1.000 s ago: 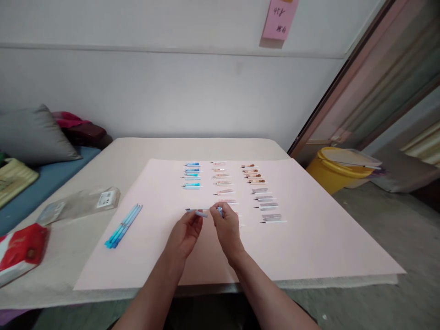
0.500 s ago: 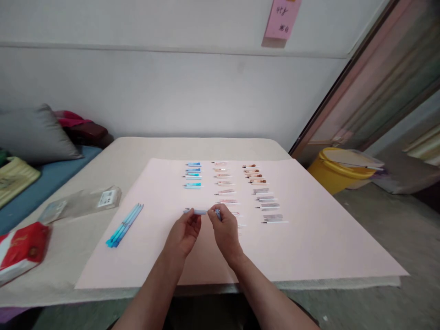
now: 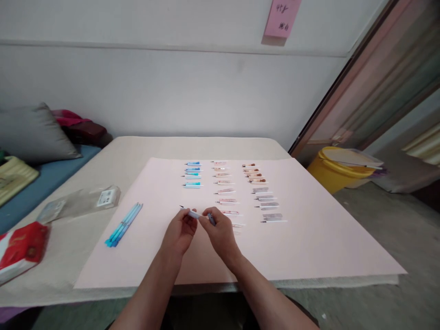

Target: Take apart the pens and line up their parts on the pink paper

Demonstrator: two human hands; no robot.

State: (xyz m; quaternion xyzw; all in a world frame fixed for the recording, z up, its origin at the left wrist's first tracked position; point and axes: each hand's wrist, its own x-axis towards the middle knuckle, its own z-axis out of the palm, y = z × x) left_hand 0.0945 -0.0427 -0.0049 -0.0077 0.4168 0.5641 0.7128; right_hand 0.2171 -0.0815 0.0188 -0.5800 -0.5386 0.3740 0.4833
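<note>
Between my two hands is a slim pale-blue pen, its dark tip pointing up and to the left. My left hand is closed on the tip end, pinching it between thumb and fingers. My right hand grips the other end, where a darker blue part shows; whether that part is a separate cap, I cannot tell. Just beyond my hands lie short rows of pens with their caps off: blue pens, pink pens, brown pens and grey pens. A bunch of blue pens rests at the left.
A pale pink sheet covers much of the cream table. Left of it lie a clear plastic bag and a red packet. On the floor to the right stands a yellow bucket. A white wall rises behind.
Both hands have shifted slightly left with the pen. The pen has turned from nearly level to slanting, tip end higher.
</note>
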